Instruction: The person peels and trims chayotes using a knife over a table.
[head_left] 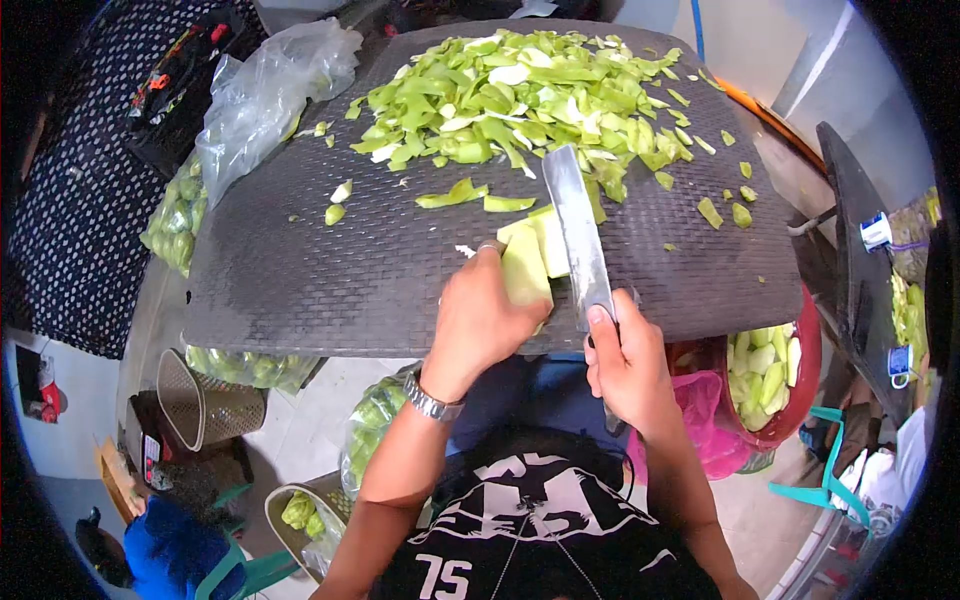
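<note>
While one desk (320, 260) is strewn with peelings (520, 95): two pale-green pieces (526, 268) are seen.
Left hand (485, 315): one piece is grasped.
Right hand (628, 365): one knife (578, 225) is gripped.

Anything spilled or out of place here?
Minor: pale-green vegetable scraps lie strewn near the right edge of the dark woven-patterned tabletop, apart from the large green heap. Probably strays from it; no damage visible.

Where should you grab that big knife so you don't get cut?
I'd take the knife by its handle, where the right hand has it, coming from the person's side. The handle points back that way, while the long metal blade points away, toward the green heap.
</note>
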